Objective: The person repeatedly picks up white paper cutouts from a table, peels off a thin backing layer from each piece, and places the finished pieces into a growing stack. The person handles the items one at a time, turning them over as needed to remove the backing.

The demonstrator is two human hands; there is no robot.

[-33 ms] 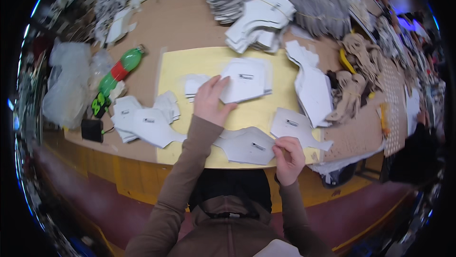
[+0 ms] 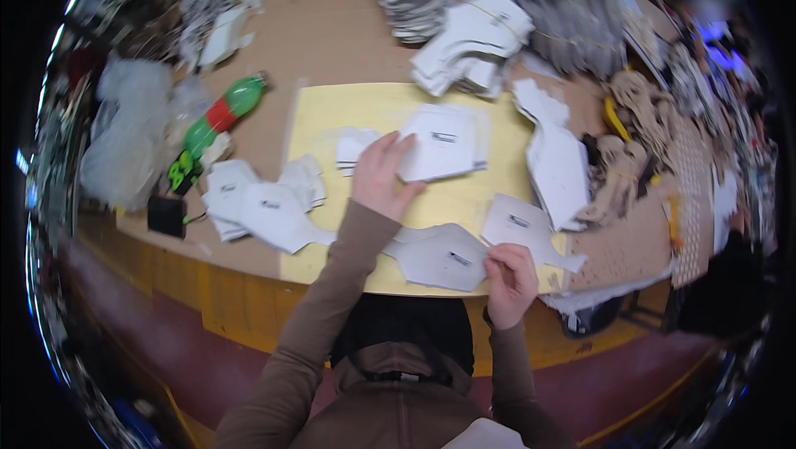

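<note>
Across a yellow mat, left hand presses flat a white cutout; right hand pinches a grey one.

I see my left hand resting on the cut piece at the middle of the cutting mat. My right hand sits at the mat's near edge, touching a second piece. A bottle lies left of the mat, stacked pieces behind it.
</note>
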